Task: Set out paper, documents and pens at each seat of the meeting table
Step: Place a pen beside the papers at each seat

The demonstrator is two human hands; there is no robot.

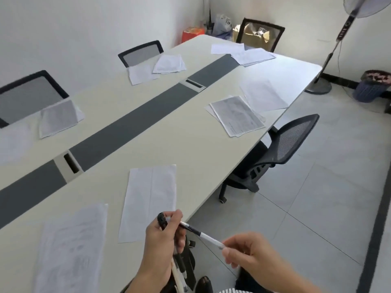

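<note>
My left hand (163, 240) is closed around a bundle of pens (178, 269) at the near edge of the long meeting table (190, 149). My right hand (251, 254) pinches the end of one white pen (203, 234) whose other end is still at my left hand. In front of me lie a blank sheet (150, 199) and a printed document (72, 248). Further along the right side are another document (237, 116) and a blank sheet (263, 95). Paper sets lie at the left seats (58, 118) (156, 68) and the far end (243, 52).
Mesh office chairs stand at the left (31, 94) (140, 52), the far end (261, 33) and the right side (281, 149). A standing fan (336, 45) and a waste bin (372, 85) are at the right wall. Bags and boxes (220, 26) fill the far corner.
</note>
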